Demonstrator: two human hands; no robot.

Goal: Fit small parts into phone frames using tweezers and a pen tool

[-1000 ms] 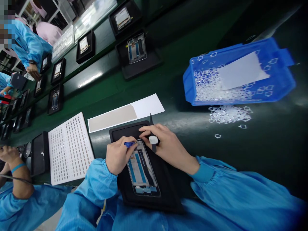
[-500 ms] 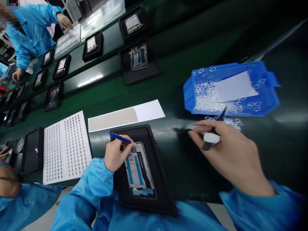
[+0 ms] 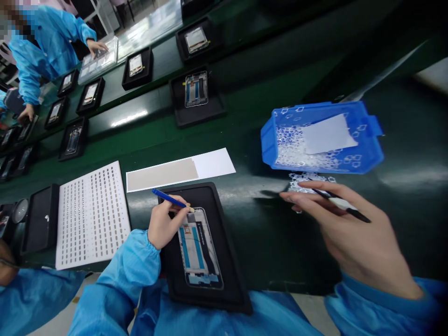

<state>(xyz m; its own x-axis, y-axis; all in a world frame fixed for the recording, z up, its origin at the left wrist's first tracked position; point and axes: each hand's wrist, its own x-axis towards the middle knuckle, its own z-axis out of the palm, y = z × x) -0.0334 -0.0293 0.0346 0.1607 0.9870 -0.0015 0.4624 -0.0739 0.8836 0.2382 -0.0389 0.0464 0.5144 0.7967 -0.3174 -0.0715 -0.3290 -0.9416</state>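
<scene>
My left hand [image 3: 166,221] is closed around a slim blue pen-like stick [image 3: 170,198] with a pale tip. It rests by the top end of an open phone body [image 3: 199,247], which shows blue strips and a black flex cable. The phone body lies in a black foam tray [image 3: 231,261] in front of me. My right hand [image 3: 357,228] grips a thin black tool with a white middle [image 3: 341,203]; its kind is unclear. Its tip points towards a small pile of clear ring-shaped pieces [image 3: 301,181] on the table, just in front of the blue bin [image 3: 322,163].
Loose rings and a white sheet [image 3: 331,134] fill the bin. Behind my tray lies a white-and-grey strip [image 3: 164,175]; left is a white board of small parts [image 3: 93,214]. Phone bodies in black trays [image 3: 196,88] line the green table. A co-worker [image 3: 45,46] stands far left.
My right hand has turned the tool from upright to nearly flat and moved to the rings pile. My left hand stays at the phone body. The view has shifted slightly.
</scene>
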